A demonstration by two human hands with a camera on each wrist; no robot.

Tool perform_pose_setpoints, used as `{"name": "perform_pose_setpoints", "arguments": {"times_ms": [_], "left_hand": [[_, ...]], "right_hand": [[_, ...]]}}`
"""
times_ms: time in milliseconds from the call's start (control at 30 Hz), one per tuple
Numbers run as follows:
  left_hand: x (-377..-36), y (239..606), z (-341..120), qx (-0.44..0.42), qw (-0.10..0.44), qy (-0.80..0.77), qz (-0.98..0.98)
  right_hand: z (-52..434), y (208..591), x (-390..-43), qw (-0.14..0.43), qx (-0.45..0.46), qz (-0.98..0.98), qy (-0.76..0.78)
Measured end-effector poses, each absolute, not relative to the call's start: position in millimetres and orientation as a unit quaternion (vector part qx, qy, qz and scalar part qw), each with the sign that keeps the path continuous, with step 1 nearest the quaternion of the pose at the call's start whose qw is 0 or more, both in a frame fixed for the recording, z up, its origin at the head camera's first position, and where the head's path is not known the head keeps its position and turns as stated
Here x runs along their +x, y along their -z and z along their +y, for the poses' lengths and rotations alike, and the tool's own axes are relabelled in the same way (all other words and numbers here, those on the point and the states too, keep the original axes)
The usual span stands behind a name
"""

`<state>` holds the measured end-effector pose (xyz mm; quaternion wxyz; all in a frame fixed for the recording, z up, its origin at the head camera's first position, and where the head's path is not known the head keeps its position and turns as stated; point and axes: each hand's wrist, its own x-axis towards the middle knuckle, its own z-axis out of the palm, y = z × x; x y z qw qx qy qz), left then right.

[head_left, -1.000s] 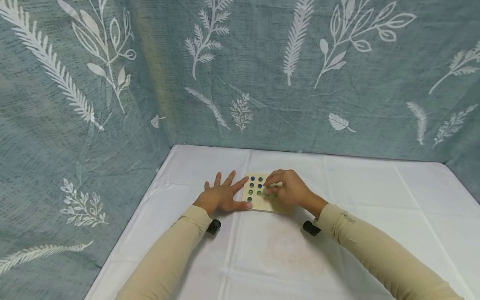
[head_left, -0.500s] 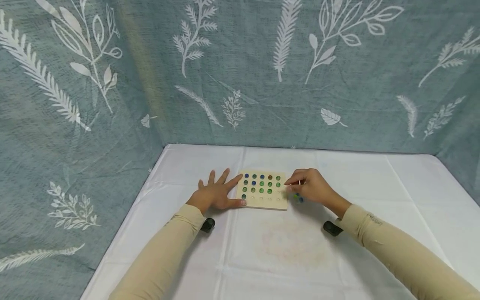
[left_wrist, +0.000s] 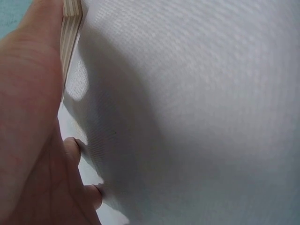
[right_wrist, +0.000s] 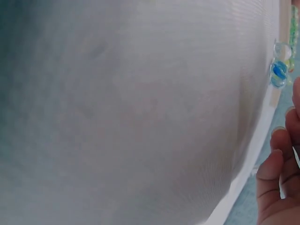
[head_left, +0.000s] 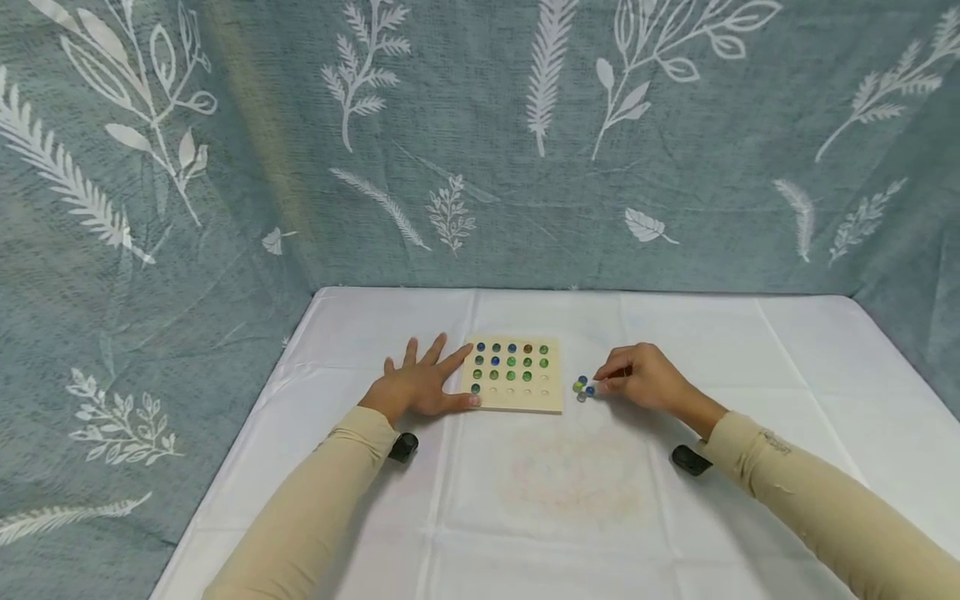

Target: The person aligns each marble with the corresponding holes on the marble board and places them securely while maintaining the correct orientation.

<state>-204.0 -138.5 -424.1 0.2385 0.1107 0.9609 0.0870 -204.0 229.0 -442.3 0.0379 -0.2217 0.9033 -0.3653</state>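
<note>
Three or four loose marbles (head_left: 582, 387) lie in a small cluster on the white cloth (head_left: 570, 492), just to the right of the wooden board (head_left: 513, 398), and my right hand (head_left: 643, 380) is down beside them. Its fingers are curled, with thumb and forefinger tips meeting at the near edge of the cluster; whether a marble is already pinched between them I cannot tell from the head view. In the right wrist view a blue marble (right_wrist: 279, 71) sits free on the cloth beyond my fingertips (right_wrist: 271, 161).

My left hand (head_left: 417, 385) lies flat, fingers spread and straight, holding nothing; the forefinger and thumb touch the left edge of the board. The left wrist view shows the layered side of the board (left_wrist: 70, 28) against my thumb.

On the board, the far three rows of pockets are filled with green and blue marbles and one brownish one, a single marble sits in the fourth row at the left, and the near pockets stand bare.

These marbles look like glass: hard, smooth, light and apt to roll or squirt out of a loose pinch. I judge the safest hold is a fingertip pinch across the middle of one marble, taken from above. The board is stiff and light, so it may slide on the cloth unless steadied.
</note>
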Motion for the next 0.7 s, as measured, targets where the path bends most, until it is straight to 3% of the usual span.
{"name": "perform_pose_setpoints", "arguments": {"times_ms": [300, 700], "left_hand": [[-203.6, 421.5, -140.3, 0.111, 0.241, -0.091, 0.960], [-203.6, 423.9, -140.7, 0.111, 0.237, -0.091, 0.961]], "right_hand": [[218.5, 441.9, -206.6, 0.072, -0.223, 0.911, 0.340], [213.0, 441.4, -203.3, 0.054, -0.232, 0.928, 0.286]]}}
